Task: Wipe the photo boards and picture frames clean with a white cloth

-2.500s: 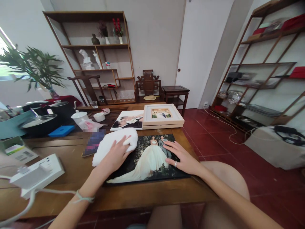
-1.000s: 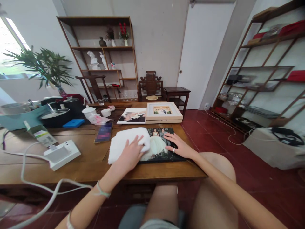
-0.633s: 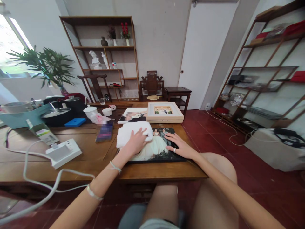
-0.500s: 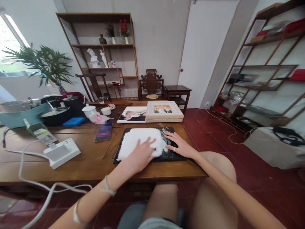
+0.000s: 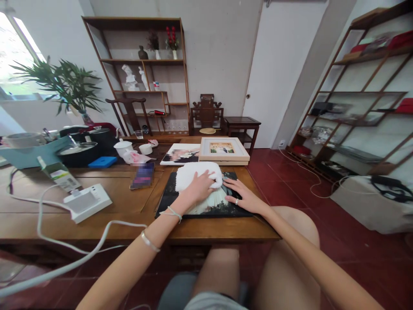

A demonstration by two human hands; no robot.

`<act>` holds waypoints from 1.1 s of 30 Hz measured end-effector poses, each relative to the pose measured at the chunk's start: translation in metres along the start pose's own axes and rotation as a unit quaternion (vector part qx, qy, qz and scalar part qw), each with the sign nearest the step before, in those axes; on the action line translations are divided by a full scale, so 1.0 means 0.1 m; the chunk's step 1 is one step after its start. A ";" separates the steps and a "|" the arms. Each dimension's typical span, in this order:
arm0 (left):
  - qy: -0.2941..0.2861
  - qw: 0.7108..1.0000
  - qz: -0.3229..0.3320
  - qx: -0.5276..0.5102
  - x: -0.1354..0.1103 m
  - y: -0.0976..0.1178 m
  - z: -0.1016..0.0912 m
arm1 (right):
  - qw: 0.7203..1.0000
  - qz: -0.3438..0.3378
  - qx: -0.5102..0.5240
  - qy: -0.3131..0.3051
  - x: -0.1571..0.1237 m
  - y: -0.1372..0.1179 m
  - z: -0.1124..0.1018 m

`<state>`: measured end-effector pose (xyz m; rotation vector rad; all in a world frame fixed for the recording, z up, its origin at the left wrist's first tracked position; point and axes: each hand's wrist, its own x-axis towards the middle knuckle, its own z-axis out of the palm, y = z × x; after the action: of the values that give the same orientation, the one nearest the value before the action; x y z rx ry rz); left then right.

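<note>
A large dark photo panel (image 5: 167, 200) lies flat near the table's front edge, its picture showing a pale dress. On its upper part rests a fluffy white towel (image 5: 189, 174), covering some of the image. My left hand (image 5: 201, 188) presses down on the towel, its fingers curled into the fabric by the right side. At the panel's right side, my right hand (image 5: 243, 198) lies flat with fingers stretched out, a ring on one of them. Its fingertips rest on the picture surface near the towel.
Behind the panel are a framed photo (image 5: 242, 151) and another print (image 5: 171, 157). To the left lie a phone (image 5: 143, 175), a white power strip (image 5: 87, 202) with a cable, a small open box (image 5: 60, 172), a blue box (image 5: 102, 162) and a white teapot (image 5: 123, 146).
My left hand has pushed the towel away from me across the panel, uncovering the lower part of the picture. The towel is more bunched. My right hand stays in place.
</note>
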<state>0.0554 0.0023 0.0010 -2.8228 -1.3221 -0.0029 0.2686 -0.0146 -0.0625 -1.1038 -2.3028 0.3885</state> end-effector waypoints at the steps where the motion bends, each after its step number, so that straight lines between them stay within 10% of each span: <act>1: 0.005 1.000 -0.004 0.004 0.01 0.02 0.01 | 1.000 0.003 0.000 -0.003 0.00 0.00 0.00; 14: -0.046 0.998 0.033 -0.007 -0.95 0.75 -0.06 | 1.000 -0.006 -0.002 -0.010 0.01 0.03 0.00; 33: 0.029 0.999 -0.022 0.001 -0.35 -0.73 0.06 | 1.000 -0.004 0.012 0.004 0.00 0.02 0.01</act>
<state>-0.0232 0.0221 -0.0040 -2.7692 -1.3698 -0.0826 0.2694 -0.0128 -0.0642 -1.0818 -2.2888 0.4055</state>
